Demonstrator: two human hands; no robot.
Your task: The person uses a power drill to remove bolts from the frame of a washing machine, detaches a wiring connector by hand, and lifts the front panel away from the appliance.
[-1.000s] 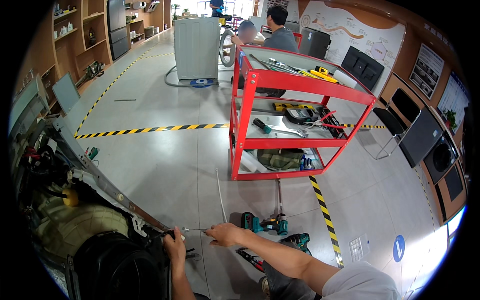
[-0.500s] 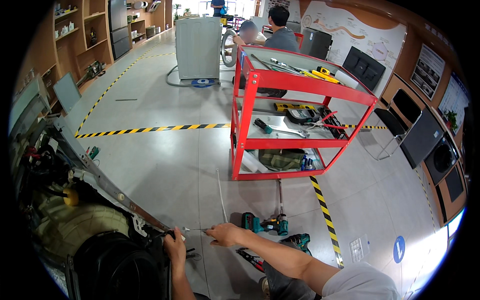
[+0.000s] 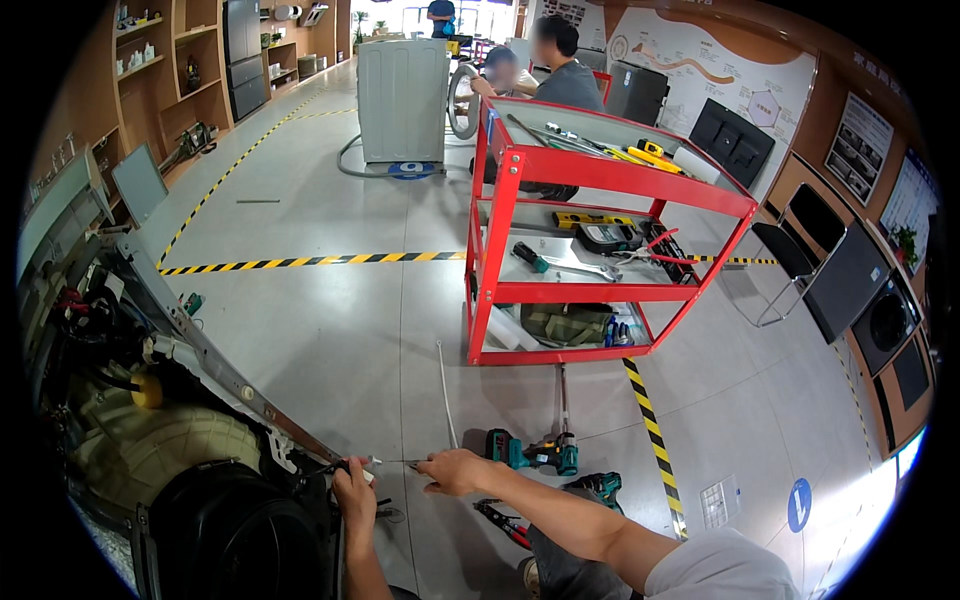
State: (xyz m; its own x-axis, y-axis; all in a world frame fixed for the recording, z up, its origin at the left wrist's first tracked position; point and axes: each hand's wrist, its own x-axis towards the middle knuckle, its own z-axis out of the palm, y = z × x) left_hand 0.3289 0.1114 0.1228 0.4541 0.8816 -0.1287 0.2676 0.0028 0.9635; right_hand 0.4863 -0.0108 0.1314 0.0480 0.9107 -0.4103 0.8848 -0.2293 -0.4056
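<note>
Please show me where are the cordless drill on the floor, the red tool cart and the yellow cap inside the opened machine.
cordless drill (image 3: 532, 453): head view, on its teal body.
red tool cart (image 3: 600, 168): head view, on the top shelf's front rail.
yellow cap (image 3: 146, 391): head view, on its middle.

Tool cart (image 3: 600, 175): red frame, grey shelves. Left of cart: floor tape (image 3: 310, 261), yellow-black diagonal stripes on a pale grey floor (image 3: 330, 340). In front of cart: two teal-and-black cordless drills (image 3: 535, 452); pliers (image 3: 505, 523) with red handles. Far left of cart: opened appliance (image 3: 150, 430), cream tub, yellow cap (image 3: 147, 391), black drum. Behind cart: washing machine (image 3: 402, 100), light grey.
</note>
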